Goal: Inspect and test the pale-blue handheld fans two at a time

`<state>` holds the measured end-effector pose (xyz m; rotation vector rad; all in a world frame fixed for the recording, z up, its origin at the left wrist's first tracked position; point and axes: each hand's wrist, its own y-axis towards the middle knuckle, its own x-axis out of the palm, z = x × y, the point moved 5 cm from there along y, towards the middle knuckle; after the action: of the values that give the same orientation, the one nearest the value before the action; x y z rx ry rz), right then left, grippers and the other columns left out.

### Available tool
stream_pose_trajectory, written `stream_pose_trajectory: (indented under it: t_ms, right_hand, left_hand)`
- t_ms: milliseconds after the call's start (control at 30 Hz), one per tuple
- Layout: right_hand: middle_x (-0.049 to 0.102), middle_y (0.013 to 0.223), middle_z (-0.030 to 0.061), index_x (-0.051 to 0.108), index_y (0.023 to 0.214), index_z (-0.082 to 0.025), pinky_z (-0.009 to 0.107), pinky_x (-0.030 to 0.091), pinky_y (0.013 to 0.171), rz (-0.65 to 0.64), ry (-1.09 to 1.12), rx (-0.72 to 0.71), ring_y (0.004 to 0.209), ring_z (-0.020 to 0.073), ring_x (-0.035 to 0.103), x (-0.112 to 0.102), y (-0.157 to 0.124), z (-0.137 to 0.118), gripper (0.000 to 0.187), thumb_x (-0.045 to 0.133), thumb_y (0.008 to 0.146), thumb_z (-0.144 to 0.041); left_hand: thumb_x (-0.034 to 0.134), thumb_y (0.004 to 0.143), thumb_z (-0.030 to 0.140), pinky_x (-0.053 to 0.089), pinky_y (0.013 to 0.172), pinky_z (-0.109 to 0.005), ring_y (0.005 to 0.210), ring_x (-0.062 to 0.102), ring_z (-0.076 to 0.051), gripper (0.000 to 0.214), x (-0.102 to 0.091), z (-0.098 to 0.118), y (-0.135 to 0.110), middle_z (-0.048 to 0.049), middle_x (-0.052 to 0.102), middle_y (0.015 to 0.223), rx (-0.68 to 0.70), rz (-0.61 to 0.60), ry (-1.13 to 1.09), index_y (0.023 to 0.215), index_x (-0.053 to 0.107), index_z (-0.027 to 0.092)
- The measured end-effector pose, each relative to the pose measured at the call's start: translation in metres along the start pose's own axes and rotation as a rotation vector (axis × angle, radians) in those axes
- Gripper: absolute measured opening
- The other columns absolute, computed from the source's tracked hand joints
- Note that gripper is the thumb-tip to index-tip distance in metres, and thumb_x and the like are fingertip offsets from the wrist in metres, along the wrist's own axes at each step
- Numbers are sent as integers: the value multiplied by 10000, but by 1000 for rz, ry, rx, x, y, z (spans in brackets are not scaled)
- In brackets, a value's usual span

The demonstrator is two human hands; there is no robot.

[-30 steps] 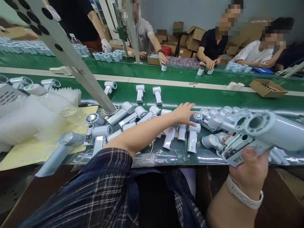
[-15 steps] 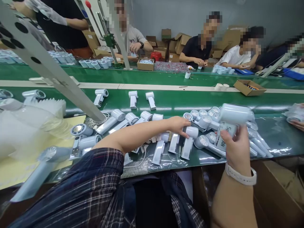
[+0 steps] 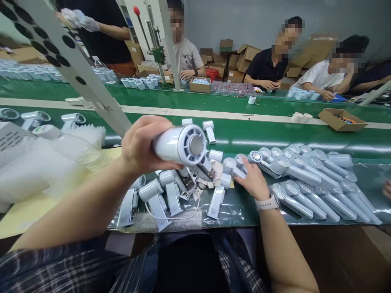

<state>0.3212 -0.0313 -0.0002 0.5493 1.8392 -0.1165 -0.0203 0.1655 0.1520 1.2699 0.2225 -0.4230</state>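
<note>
In my left hand (image 3: 145,142) is a light blue handheld fan (image 3: 169,145), gripped round its cylindrical head and lifted above the bench. Its vented end, with a silver round centre, faces right, and parts show in the uncovered handle below. My right hand (image 3: 253,181) closes round a second handheld fan (image 3: 241,160) at the left end of the laid-out fans; the fingers partly hide it. Another fan (image 3: 229,166) lies just beside those fingers. Between my hands, several fans with uncovered handles (image 3: 173,198) lie loosely with a white cable (image 3: 183,218).
Rows of closed-handle fans (image 3: 305,175) cover the bench at right. Plastic bags (image 3: 36,167) lie at left, near a slanted metal post (image 3: 91,85). A cardboard box (image 3: 340,122) stands on the far strip. Several people work across the green belt (image 3: 244,136).
My left hand has moved left, raising a fan off the bench. My right hand has come down from the raised fan with printed handle to the fans at the row's left end. The view has shifted.
</note>
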Motion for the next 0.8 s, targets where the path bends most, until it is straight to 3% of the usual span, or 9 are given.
stream_pose_trajectory:
  t_ms: [67, 167, 300, 367, 467, 533, 600, 700, 800]
  right_hand:
    - [644, 1385, 229, 609, 1555, -192, 556, 536, 1070, 66, -35, -3, 1299, 426, 612, 7, -3, 1, 714, 781, 875, -323]
    - [437, 1647, 266, 635, 1508, -177, 718, 362, 1218, 171, -74, -5, 1525, 497, 386, 11, 0, 5, 609, 734, 924, -321]
    - [378, 1689, 313, 591, 1530, -125, 837, 258, 1220, 253, -93, 22, 1585, 530, 305, 2, 8, 0, 604, 666, 983, -371]
    - [386, 1686, 335, 565, 1555, -103, 836, 259, 1233, 320, -5, 23, 1596, 526, 316, -15, 3, -13, 668, 663, 998, -460]
    - [551, 1614, 254, 601, 1549, -189, 704, 410, 1250, 164, 489, -183, 1529, 441, 501, -36, -20, -59, 805, 718, 936, -697]
    - [696, 1486, 195, 650, 1519, -228, 619, 547, 1173, -246, 886, -428, 1407, 411, 648, -34, -47, -109, 963, 788, 792, -843]
    - [815, 1261, 148, 768, 1362, -233, 571, 637, 1068, -497, 1116, -497, 1245, 395, 756, -27, -73, -149, 871, 831, 744, -845]
    - [855, 1000, 85, 854, 1099, -262, 560, 672, 1008, -427, 1265, -324, 1107, 379, 808, -14, -91, -173, 516, 846, 837, -707]
    - [858, 954, 77, 859, 1058, -256, 573, 687, 970, -311, 1305, -221, 1022, 380, 826, -8, -98, -171, 421, 916, 806, -589]
  left_hand:
    - [1006, 597, 627, 660, 912, -612, 993, 665, -303, 679, -27, -1, -23, 15, 798, 1021, -117, 12, 25, 1155, 741, 345]
    - [992, 672, 561, 675, 815, -495, 965, 694, -260, 634, -42, 18, -40, 31, 815, 1128, 9, -60, 137, 1221, 742, 365]
    - [946, 706, 618, 649, 700, -414, 967, 727, -269, 905, -27, 61, -37, -78, 798, 1252, 381, -181, 366, 1500, 659, 293]
    - [895, 755, 656, 661, 717, -418, 948, 748, -277, 879, -15, 80, -33, -108, 800, 1180, 429, -222, 378, 1508, 658, 270]
    - [890, 793, 616, 687, 834, -464, 958, 787, -288, 716, 1, 100, -26, -72, 803, 1124, 256, -269, 218, 1434, 689, 368]
    - [889, 808, 599, 690, 885, -473, 992, 797, -301, 679, 12, 116, -25, -76, 802, 1138, 189, -262, 113, 1418, 691, 376]
    - [876, 832, 591, 689, 911, -449, 1056, 793, -309, 693, 25, 130, -24, -107, 791, 1208, 147, -256, 112, 1444, 680, 330]
    - [869, 838, 601, 681, 933, -424, 1166, 764, -319, 749, 43, 135, -29, -147, 753, 1337, -58, -245, 122, 1477, 660, 271]
    - [886, 798, 648, 678, 920, -431, 1155, 756, -319, 764, 57, 129, -47, -138, 744, 1359, -216, -187, 74, 1434, 678, 279]
